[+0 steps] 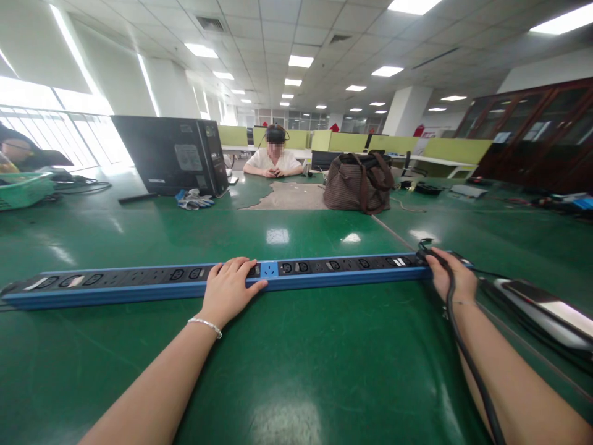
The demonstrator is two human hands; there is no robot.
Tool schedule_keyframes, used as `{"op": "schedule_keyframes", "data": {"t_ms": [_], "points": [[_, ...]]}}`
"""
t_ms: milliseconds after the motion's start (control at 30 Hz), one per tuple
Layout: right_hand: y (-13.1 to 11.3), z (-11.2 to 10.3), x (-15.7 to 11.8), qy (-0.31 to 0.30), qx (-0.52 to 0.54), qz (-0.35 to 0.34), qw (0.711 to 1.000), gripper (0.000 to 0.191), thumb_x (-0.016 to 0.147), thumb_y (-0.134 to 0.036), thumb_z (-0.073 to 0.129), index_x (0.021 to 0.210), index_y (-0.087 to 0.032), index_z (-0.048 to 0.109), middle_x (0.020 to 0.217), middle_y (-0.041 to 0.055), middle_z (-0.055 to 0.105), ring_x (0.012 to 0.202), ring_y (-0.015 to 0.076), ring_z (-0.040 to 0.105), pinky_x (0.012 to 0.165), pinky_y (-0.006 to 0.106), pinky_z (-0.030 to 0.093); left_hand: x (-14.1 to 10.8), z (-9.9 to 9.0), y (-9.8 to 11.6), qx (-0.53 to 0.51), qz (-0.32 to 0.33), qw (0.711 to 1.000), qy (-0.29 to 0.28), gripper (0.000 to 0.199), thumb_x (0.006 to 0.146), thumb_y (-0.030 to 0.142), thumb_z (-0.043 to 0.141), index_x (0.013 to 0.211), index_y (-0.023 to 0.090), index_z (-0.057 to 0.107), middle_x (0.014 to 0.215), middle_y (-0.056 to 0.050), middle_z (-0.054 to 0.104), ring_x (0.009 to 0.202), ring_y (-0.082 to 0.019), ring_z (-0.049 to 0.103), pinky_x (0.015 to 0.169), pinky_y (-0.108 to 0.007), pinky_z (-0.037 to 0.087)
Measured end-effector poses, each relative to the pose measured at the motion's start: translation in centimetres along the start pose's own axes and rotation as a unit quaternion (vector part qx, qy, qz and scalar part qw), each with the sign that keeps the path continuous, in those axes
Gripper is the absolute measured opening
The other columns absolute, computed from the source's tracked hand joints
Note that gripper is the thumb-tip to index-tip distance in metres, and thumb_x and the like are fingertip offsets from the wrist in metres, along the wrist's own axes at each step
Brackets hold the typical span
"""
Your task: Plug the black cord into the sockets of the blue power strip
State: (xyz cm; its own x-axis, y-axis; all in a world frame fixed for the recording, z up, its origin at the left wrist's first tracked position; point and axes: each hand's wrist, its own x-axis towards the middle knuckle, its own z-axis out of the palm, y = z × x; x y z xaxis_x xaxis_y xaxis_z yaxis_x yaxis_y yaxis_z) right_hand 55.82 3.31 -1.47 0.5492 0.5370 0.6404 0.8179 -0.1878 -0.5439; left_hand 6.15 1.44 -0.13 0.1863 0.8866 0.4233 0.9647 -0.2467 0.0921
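A long blue power strip (269,269) with black socket panels and one blue socket lies across the green table. My left hand (231,285) grips it just left of the blue socket, fingers over the top and thumb along the near side. Close to the strip's right end, my right hand (456,278) is closed on the end of a black power cord (463,346). The cord hangs down past my right wrist towards me. The fingers partly hide the cord's end, and I cannot tell whether it touches a socket.
Right of my arm lies a phone-like device on a pale object (540,318), with cables around it. Farther back are a brown bag (354,182), a black computer case (171,154), gloves (194,199) and a green basket (25,190). One person sits opposite; another is at far left.
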Motion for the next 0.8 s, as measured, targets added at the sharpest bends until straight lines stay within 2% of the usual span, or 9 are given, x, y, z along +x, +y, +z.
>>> {"op": "schedule_keyframes", "data": {"t_ms": [233,333,467,667,800], "points": [[-1.4,-0.9,-0.7,-0.051,-0.041,0.029,0.997,0.041,0.075,-0.042,0.055,0.111,-0.025,0.066,0.106,0.0054,0.067,0.09,0.0244,0.06,0.081,0.032,0.045,0.0,-0.3,0.2,0.006,0.002,1.0,-0.009,0.05,0.083,0.056,0.042,0.12,0.025,0.054,0.126,-0.007,0.056,0.116,-0.024,0.047,0.1,-0.045,0.028],[-1.5,-1.0,-0.9,-0.051,-0.046,0.028,0.997,0.041,0.076,-0.042,0.054,0.111,-0.026,0.065,0.107,0.0048,0.067,0.091,0.0248,0.06,0.081,0.033,0.045,0.0,-0.3,0.2,0.005,0.001,1.0,-0.009,0.05,0.082,0.056,0.042,0.12,0.026,0.054,0.125,-0.007,0.056,0.116,-0.025,0.048,0.099,-0.045,0.028],[-1.1,-1.2,-1.0,-0.053,-0.078,0.0,0.996,0.042,0.077,-0.045,0.051,0.113,-0.028,0.064,0.104,0.0048,0.067,0.087,0.0248,0.061,0.076,0.033,0.045,0.0,-0.3,0.2,0.007,-0.004,1.0,-0.012,0.05,0.082,0.056,0.042,0.12,0.026,0.054,0.126,-0.007,0.056,0.116,-0.025,0.047,0.1,-0.045,0.028],[-0.6,-2.1,-0.5,-0.122,-0.18,-0.023,0.976,0.051,0.08,-0.056,0.042,0.121,-0.031,0.058,0.089,0.0085,0.068,0.07,0.0247,0.061,0.061,0.034,0.045,0.1,-0.2,0.2,0.014,-0.002,1.0,-0.012,0.051,0.082,0.056,0.043,0.12,0.025,0.053,0.126,-0.006,0.056,0.116,-0.025,0.048,0.1,-0.045,0.028],[-1.0,-2.5,0.0,-0.148,-0.221,-0.065,0.962,0.053,0.082,-0.056,0.037,0.123,-0.029,0.057,0.088,0.0095,0.067,0.064,0.0232,0.06,0.06,0.036,0.046,0.0,-0.2,0.2,0.012,-0.001,1.0,-0.01,0.051,0.082,0.056,0.043,0.12,0.025,0.054,0.125,-0.006,0.056,0.115,-0.025,0.049,0.099,-0.045,0.028]]}}
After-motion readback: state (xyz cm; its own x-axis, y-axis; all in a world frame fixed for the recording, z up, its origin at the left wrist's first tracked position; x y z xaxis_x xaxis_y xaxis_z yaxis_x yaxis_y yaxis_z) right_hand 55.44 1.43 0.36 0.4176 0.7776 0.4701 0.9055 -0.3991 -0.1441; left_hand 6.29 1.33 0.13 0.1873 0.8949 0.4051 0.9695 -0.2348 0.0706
